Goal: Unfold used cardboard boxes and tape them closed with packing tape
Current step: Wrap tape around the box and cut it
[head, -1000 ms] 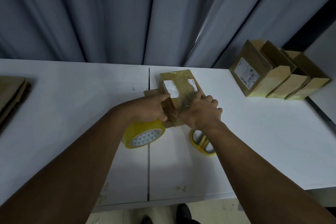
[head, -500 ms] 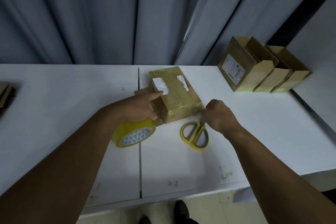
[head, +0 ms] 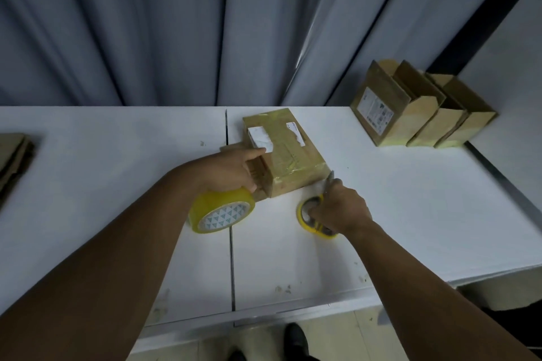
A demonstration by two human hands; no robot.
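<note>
A brown cardboard box (head: 289, 155) with white labels and glossy tape on top lies on the white table (head: 117, 155) near the centre seam. My left hand (head: 228, 168) holds the yellow roll of packing tape (head: 221, 211) at the box's left side, thumb reaching onto the box top. To the right, my right hand (head: 337, 208) grips the yellow-handled scissors (head: 311, 214) lying on the table. Their blades point up toward the box's near right corner.
Three assembled cardboard boxes (head: 410, 105) stand in a row at the far right against the curtain. A stack of flattened cardboard (head: 14, 155) lies at the left edge. The table's front edge runs below my forearms, with my shoes (head: 296, 337) on the floor.
My right hand left the box top, moved right and down, and took hold of the scissors. My left hand stayed at the box with the tape roll.
</note>
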